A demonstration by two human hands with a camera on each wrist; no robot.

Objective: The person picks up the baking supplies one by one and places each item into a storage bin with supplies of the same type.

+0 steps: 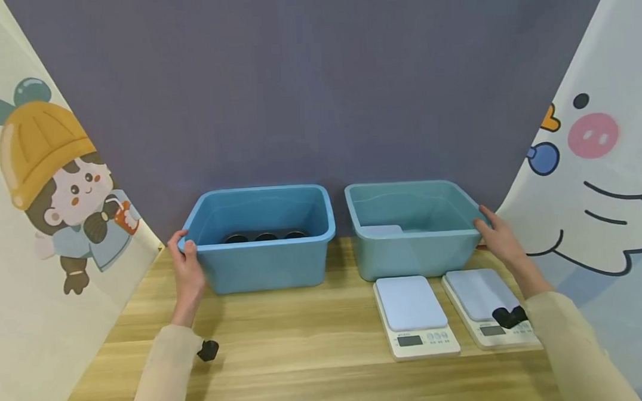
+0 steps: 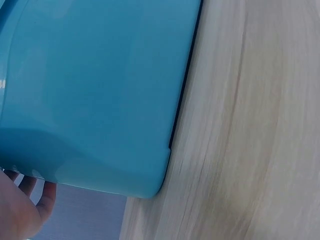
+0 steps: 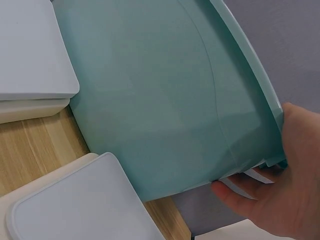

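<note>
A blue plastic bin [image 1: 264, 266] stands at the back left of the wooden table. My left hand [image 1: 186, 269] grips its left end at the rim, thumb over the edge and fingers against the outer wall. Several dark pieces with round tops [image 1: 266, 236] lie inside this bin. To its right is a blue-green bin [image 1: 409, 256], with a flat pale piece [image 1: 381, 229] on its floor. My right hand [image 1: 499, 239] holds the right end of that bin, and the right wrist view shows the fingers [image 3: 232, 200] curled under the rim.
Two white digital kitchen scales, a left one [image 1: 414, 316] and a right one [image 1: 484, 307], sit right in front of the blue-green bin. A dark grey partition [image 1: 316, 93] rises behind the bins. Printed cartoon panels flank the wooden table [image 1: 284, 351] on both sides.
</note>
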